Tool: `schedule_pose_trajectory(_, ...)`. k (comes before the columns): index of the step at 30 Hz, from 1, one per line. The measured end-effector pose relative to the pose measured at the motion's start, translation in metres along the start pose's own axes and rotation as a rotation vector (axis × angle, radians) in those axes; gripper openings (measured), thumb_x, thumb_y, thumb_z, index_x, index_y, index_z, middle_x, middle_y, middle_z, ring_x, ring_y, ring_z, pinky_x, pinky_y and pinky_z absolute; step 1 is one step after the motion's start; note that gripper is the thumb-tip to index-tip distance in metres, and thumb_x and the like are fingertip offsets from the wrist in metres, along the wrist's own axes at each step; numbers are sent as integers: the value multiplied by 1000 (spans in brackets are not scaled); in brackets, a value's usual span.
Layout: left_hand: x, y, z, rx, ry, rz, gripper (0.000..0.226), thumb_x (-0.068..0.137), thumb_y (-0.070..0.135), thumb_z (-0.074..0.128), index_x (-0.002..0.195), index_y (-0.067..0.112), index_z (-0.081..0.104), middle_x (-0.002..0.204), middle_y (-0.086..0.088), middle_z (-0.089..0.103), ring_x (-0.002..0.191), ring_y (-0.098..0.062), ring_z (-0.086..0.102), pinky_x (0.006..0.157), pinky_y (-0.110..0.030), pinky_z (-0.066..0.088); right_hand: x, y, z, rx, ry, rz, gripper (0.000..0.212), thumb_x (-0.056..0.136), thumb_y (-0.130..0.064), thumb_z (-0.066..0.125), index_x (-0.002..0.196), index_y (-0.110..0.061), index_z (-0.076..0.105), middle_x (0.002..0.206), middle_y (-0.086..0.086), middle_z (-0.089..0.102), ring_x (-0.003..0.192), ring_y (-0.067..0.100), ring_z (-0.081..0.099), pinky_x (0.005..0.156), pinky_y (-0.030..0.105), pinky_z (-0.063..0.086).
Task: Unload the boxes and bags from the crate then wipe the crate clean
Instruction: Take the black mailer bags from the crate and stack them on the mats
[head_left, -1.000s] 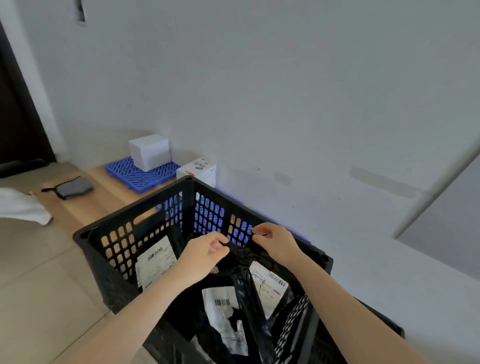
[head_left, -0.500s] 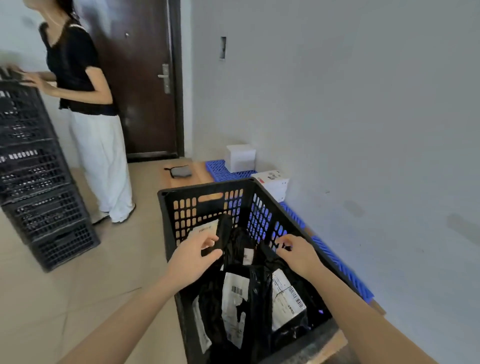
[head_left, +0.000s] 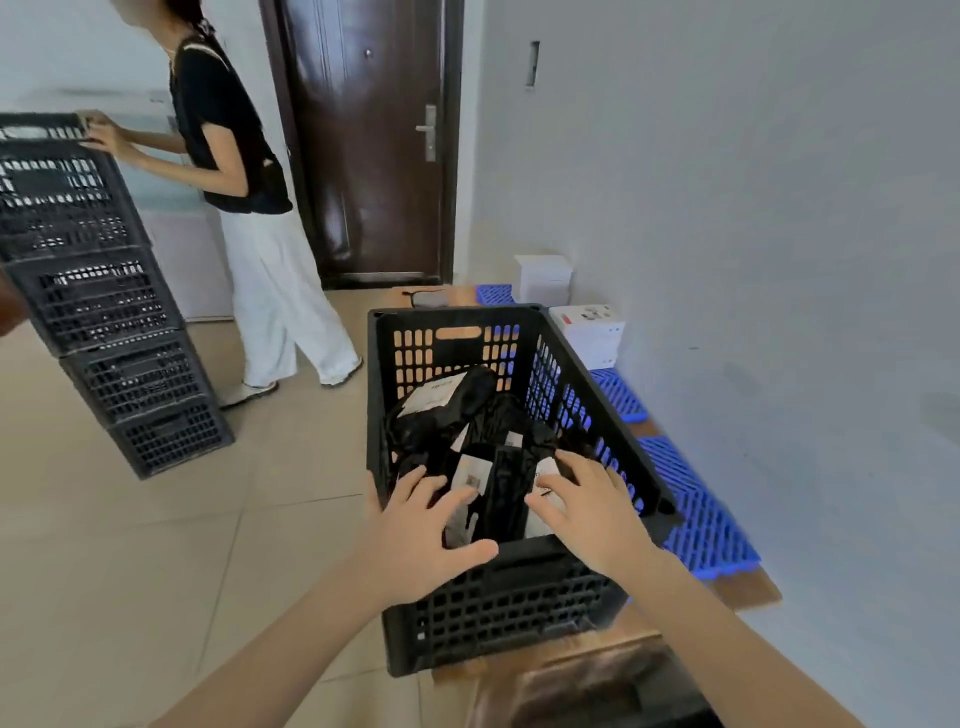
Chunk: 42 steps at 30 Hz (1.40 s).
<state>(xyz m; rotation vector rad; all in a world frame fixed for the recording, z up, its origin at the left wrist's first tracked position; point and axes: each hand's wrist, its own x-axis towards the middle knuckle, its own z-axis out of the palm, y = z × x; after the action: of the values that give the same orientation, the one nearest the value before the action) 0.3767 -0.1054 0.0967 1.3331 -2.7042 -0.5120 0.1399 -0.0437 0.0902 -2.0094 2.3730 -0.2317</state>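
Note:
A black perforated plastic crate (head_left: 447, 343) stands on the floor in front of me, beside the wall. Several black mailer bags (head_left: 467, 410) with white shipping labels lie inside it. My left hand (head_left: 426, 535) hovers over the crate's near rim with fingers spread and holds nothing. Fingers apart too, my right hand (head_left: 587, 504) reaches into the near right part of the crate and rests on a labelled bag (head_left: 543, 473). I see no firm grip on that bag. Two white boxes, one box (head_left: 543, 278) farther and one box (head_left: 589, 332) nearer, sit on blue mats beyond the crate.
Blue grid mats (head_left: 696, 519) run along the wall to the right. A stack of black crates (head_left: 98, 312) stands at the left, with a person (head_left: 244, 208) touching its top. A dark door (head_left: 374, 140) is behind. A dark pouch (head_left: 428, 298) lies past the crate.
My view swung left and down, so the room and the crate stack came into sight. Both hands let go of the black bag they pinched and now spread low over the crate's near end.

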Motion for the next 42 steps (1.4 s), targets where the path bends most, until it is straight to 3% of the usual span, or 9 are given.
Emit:
schedule_pose_trajectory(3, -4, 4, 5, 159, 110, -36, 89, 70, 93, 13, 146, 49, 27, 161, 13, 17, 150, -12, -6, 113, -52, -15, -4, -1, 3, -29, 39, -16, 57, 95, -64, 20, 134, -37, 52, 159, -8, 17, 146, 13, 10, 118, 49, 2)
schedule_pose_trajectory(6, -4, 6, 9, 189, 160, -39, 91, 70, 91, 14, 147, 46, 30, 160, 11, 21, 150, -13, 0, 115, -60, -6, -4, -4, 4, -45, 70, 13, 61, 94, -65, 16, 136, -37, 50, 160, -7, 16, 147, 13, 8, 117, 48, -3)
schedule_pose_trajectory(14, 17, -3, 3, 156, 222, -53, 97, 65, 91, 17, 146, 42, 35, 155, 10, 33, 150, -17, 11, 115, -62, -4, 20, -7, 7, -51, 103, 53, 60, 94, -65, 18, 135, -36, 51, 158, -7, 23, 146, 15, 13, 118, 48, -2)
schedule_pose_trajectory(42, 226, -107, -44, 190, 189, -30, 95, 67, 92, 12, 144, 42, 37, 156, 13, 31, 149, -13, 9, 114, -64, -1, 252, -6, 27, -100, 65, 96, 61, 93, -67, 18, 141, -38, 42, 156, -8, 26, 145, 16, 17, 118, 50, 1)
